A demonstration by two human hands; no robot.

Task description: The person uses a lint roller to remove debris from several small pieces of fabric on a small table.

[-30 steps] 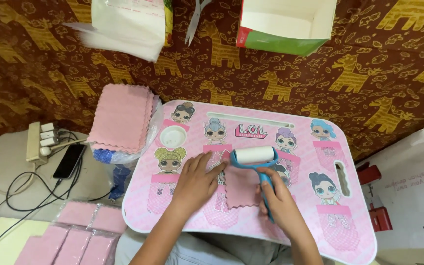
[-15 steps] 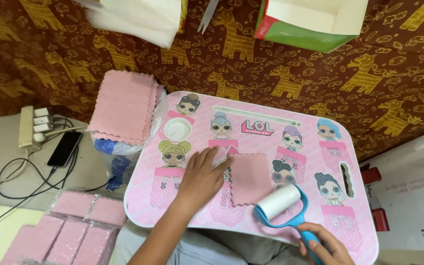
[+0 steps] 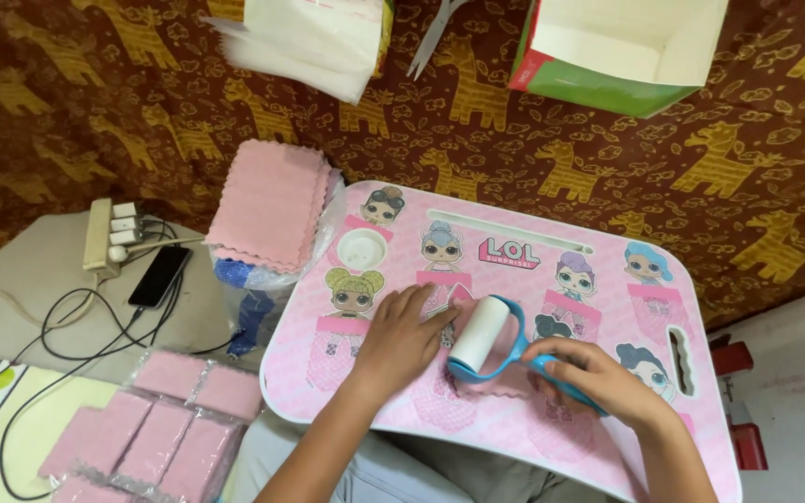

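Home floor workspace: child's pink lap table (image 3: 607, 447) on patterned brown cloth (image 3: 95, 93); power strip (image 3: 104, 233), phone (image 3: 158, 277), stacked pink cloths (image 3: 263, 205), open box (image 3: 621, 47) nearby.

On the pink table (image 3: 607, 233), the right hand (image 3: 598, 377) grips a blue-handled lint roller (image 3: 482, 337) lying across a pink cloth (image 3: 505, 384), which the left hand (image 3: 401, 337) presses flat. A stack of pink cloths (image 3: 263, 205) sits far left.

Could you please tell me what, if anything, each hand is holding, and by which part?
The right hand grips the lint roller by its blue handle. The left hand holds nothing; it lies flat, pressing the pink cloth onto the lap table.
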